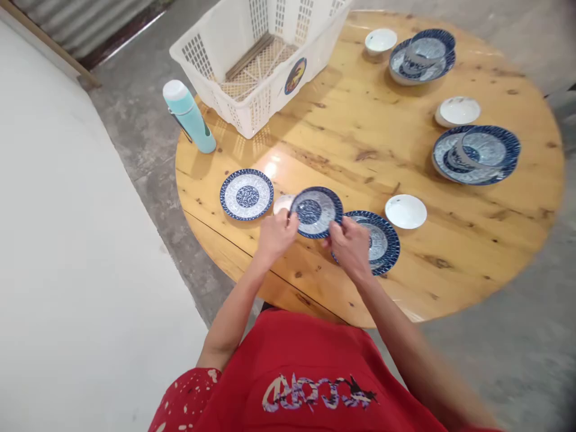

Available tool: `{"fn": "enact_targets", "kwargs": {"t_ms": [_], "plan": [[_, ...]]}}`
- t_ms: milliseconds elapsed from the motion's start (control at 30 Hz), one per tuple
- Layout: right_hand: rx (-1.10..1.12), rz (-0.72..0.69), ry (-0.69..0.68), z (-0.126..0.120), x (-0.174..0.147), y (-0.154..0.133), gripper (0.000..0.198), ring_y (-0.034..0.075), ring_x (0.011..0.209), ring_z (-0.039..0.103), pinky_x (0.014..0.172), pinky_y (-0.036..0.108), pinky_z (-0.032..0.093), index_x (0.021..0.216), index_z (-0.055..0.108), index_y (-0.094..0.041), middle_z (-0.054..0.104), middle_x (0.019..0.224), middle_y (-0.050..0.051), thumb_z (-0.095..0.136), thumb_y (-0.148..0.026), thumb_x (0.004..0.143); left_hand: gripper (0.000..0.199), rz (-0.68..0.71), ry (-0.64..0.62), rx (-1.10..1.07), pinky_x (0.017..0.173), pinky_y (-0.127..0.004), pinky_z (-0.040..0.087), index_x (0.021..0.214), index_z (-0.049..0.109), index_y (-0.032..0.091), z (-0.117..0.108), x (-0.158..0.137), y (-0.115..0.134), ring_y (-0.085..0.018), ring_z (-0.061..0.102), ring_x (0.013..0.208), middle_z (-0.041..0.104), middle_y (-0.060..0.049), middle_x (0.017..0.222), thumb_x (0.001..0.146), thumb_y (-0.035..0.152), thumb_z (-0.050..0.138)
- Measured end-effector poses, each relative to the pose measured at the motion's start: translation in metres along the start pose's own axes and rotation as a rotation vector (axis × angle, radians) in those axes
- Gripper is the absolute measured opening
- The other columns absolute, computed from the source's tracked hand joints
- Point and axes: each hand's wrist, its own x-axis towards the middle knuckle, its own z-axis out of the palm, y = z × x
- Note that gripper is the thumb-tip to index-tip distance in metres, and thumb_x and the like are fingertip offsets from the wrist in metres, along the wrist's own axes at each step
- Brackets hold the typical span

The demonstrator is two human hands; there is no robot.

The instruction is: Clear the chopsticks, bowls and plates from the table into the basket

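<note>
Between my two hands is a blue-and-white patterned bowl (316, 212), held above the table with its inside facing me. My left hand (278, 235) grips its left rim with closed fingers. On the lower right rim, my right hand (353, 245) is closed too. A matching plate (387, 245) lies just beyond my right hand, partly covered by it. To the left, another blue-rimmed plate (247, 194) rests flat on the wood. A small white bowl (282, 204) peeks out behind my left fingers, and a second white bowl (405, 211) stands right of the partly covered plate.
The round wooden table (315, 138) carries a white plastic basket (256, 102) at the back left, with a light blue bottle (189, 117) beside it. Farther right stand two blue-patterned stacks (477, 155) (422, 57) and white bowls (458, 112) (380, 41). A white surface (81, 258) borders the left.
</note>
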Motion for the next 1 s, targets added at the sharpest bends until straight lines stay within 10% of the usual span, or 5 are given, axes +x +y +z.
{"fn": "enact_targets", "kwargs": {"t_ms": [300,533,733,1000], "plan": [[-0.079,0.104,0.031,-0.085,-0.02,0.092,0.027,0.021,0.053,0.058,0.063,0.033,0.042,0.062,0.039,-0.027,0.059,0.051,0.005,0.046,-0.035,0.087,0.035,0.034,-0.161,0.056,0.081,-0.034,0.047,0.096,0.072,0.018,0.073,-0.031,0.08,-0.029,0.071,0.089,0.074,-0.014,0.087,0.101,0.039,0.044],[-0.231,-0.049,0.043,-0.085,-0.012,0.13,0.025,0.025,0.054,0.058,0.059,0.033,0.036,0.071,0.048,-0.024,0.057,0.051,0.006,0.039,-0.042,0.085,0.036,-0.064,-0.168,0.226,0.08,-0.035,0.048,0.099,0.072,0.019,0.094,-0.036,0.097,-0.03,0.071,0.093,0.076,-0.015,0.094,0.1,0.039,0.043],[-0.369,-0.074,0.015,-0.081,-0.011,0.143,0.058,0.032,0.068,0.065,0.061,0.037,0.042,0.13,0.059,-0.004,0.069,0.075,0.015,0.035,-0.039,0.089,0.034,-0.114,-0.142,0.271,0.079,-0.035,0.048,0.093,0.073,0.019,0.104,-0.036,0.101,-0.031,0.072,0.094,0.076,-0.016,0.093,0.099,0.038,0.045],[-0.507,-0.067,-0.011,-0.076,-0.009,0.142,0.06,0.033,0.062,0.064,0.06,0.04,0.048,0.136,0.058,-0.004,0.066,0.07,0.017,0.033,-0.038,0.093,0.037,-0.133,-0.151,0.331,0.078,-0.032,0.046,0.094,0.074,0.021,0.109,-0.031,0.098,-0.028,0.072,0.092,0.076,-0.015,0.091,0.1,0.043,0.045]]}}
